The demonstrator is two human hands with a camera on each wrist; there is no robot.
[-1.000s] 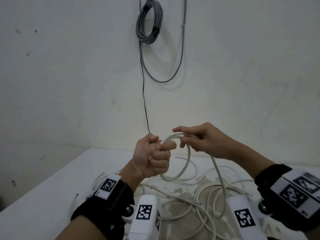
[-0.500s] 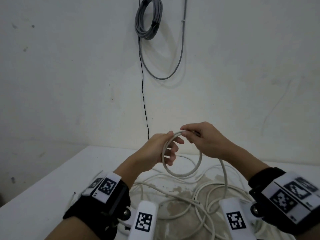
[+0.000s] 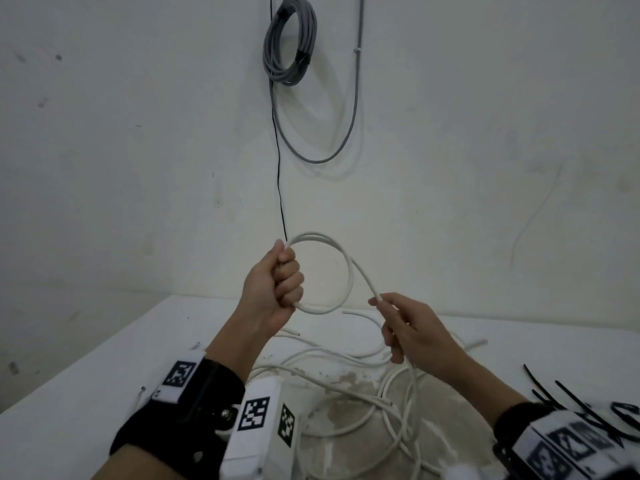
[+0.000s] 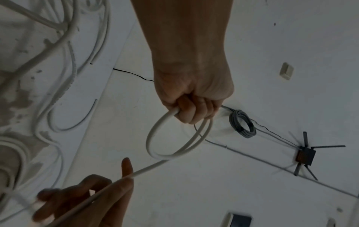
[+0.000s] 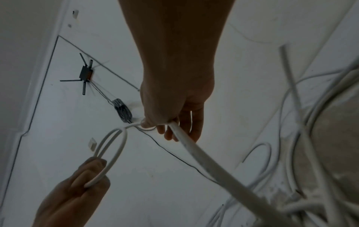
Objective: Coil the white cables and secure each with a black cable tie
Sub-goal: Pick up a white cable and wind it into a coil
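My left hand [image 3: 277, 282] is a fist that grips a small coil of white cable [image 3: 341, 258], about two loops, raised above the table. In the left wrist view the coil [image 4: 174, 138] hangs below the curled fingers [image 4: 194, 110]. From the coil the cable runs down to my right hand [image 3: 405, 327], lower and to the right, which holds it loosely between thumb and fingers [image 5: 174, 129]. The rest of the white cable [image 3: 381, 403] lies tangled on the table. Black cable ties [image 3: 571, 400] lie at the right edge of the table.
The white table [image 3: 86, 382] has a worn, stained patch under the tangle. A grey cable coil [image 3: 289, 43] hangs on the wall behind, with a thin black wire [image 3: 278, 168] running down. A black router [image 4: 305, 155] is fixed to the wall.
My left hand has closed into a fist on the coil. My right hand has slid away from it down and to the right along the cable, drawing out a length.
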